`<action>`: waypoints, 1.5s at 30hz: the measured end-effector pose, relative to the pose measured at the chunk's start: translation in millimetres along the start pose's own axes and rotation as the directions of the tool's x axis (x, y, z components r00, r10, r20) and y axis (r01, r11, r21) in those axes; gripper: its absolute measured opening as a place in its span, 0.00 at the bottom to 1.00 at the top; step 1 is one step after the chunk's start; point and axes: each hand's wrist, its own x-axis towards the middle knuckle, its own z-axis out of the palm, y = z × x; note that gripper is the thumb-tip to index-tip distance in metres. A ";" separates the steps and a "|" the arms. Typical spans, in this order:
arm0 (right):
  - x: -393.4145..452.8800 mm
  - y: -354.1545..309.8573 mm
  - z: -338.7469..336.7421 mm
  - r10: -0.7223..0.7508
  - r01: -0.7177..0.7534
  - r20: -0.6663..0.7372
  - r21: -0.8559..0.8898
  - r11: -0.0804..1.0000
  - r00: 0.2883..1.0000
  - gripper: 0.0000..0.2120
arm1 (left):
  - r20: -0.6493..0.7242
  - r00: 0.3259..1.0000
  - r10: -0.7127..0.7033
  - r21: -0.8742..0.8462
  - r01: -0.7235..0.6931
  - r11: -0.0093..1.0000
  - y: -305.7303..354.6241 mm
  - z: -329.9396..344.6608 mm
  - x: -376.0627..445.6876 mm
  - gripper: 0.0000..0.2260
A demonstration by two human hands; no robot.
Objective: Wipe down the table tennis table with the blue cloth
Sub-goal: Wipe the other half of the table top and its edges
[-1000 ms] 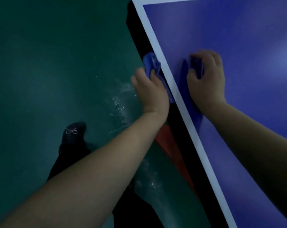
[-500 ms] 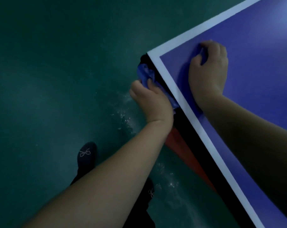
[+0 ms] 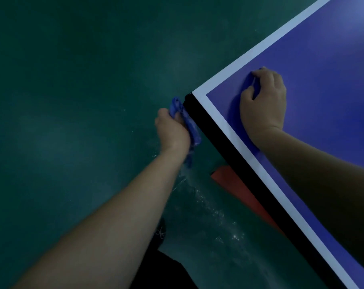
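The table tennis table (image 3: 323, 65) fills the right side, blue on top with a white border line and a black side edge; its near corner sits at centre. My left hand (image 3: 172, 130) is closed around a blue cloth (image 3: 192, 128) and presses it against the black side edge just below the corner. A tail of the cloth hangs down past my wrist. My right hand (image 3: 262, 103) rests fisted on the tabletop close to the corner, with a bit of blue fabric showing between thumb and fingers.
Dark green floor (image 3: 72, 101) lies to the left, with wet splashes (image 3: 208, 209) beside the table. An orange-red piece (image 3: 235, 186) shows under the table edge. My dark shoe and trouser leg (image 3: 162, 257) are below my left forearm.
Both hands have slid along the table toward its corner. The left hand with the cloth has reached the corner end of the side edge, and the right hand is close to the corner.
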 end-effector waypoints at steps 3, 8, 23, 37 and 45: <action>0.2 0.5 -1.0 0.004 -0.004 0.006 -0.001 1.000 1.000 0.19 | -0.052 0.996 0.067 0.114 -0.060 0.992 -2.7 -26.7 24.8 0.05; 0.8 -1.5 -2.5 0.008 -0.007 0.020 -0.026 1.000 1.000 0.16 | 0.009 0.984 0.176 0.169 -0.174 0.970 17.2 -40.9 54.0 0.04; 74.2 -23.2 26.7 0.375 -0.395 -0.204 -0.063 0.917 0.904 0.19 | 0.664 0.718 0.210 -0.050 -0.238 0.970 83.4 -13.1 79.8 0.06; 71.1 -20.6 24.5 0.392 -0.421 -0.231 -0.090 0.903 0.890 0.20 | 0.712 0.678 0.183 -0.018 -0.243 0.970 99.2 30.3 86.0 0.03; 68.2 -17.7 24.2 0.370 -0.400 -0.236 -0.089 0.912 0.898 0.21 | 0.682 0.731 -0.017 0.172 -0.138 0.975 92.5 86.3 109.9 0.04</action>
